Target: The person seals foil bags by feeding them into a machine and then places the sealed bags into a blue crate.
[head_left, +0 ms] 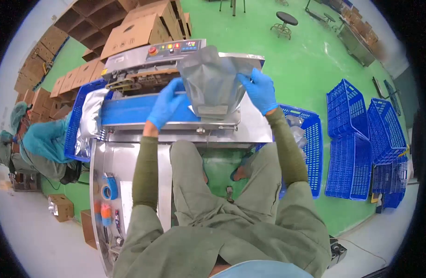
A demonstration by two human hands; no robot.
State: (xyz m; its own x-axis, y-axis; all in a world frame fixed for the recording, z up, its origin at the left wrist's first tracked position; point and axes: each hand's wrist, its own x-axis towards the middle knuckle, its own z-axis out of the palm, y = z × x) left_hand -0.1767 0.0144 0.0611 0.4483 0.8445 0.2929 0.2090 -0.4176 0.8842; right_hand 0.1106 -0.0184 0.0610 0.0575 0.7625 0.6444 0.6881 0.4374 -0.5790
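Observation:
A silvery grey pouch (212, 83) is held upright over the right end of the blue conveyor belt (129, 110) of a metal machine. My right hand (260, 89), in a blue glove, pinches the pouch at its upper right side. My left hand (166, 103), also gloved in blue, is at the pouch's left side with its fingers apart; whether the fingertips touch the pouch I cannot tell. Behind the belt is the control panel (173, 47) with a red button and lit displays.
At the belt's left end a blue crate (70, 134) holds silver bags. Another blue crate (316, 157) with pouches stands at my right. Stacked blue crates (347, 162) are farther right. Cardboard boxes (131, 37) stand behind the machine. Two people in green sit at far left.

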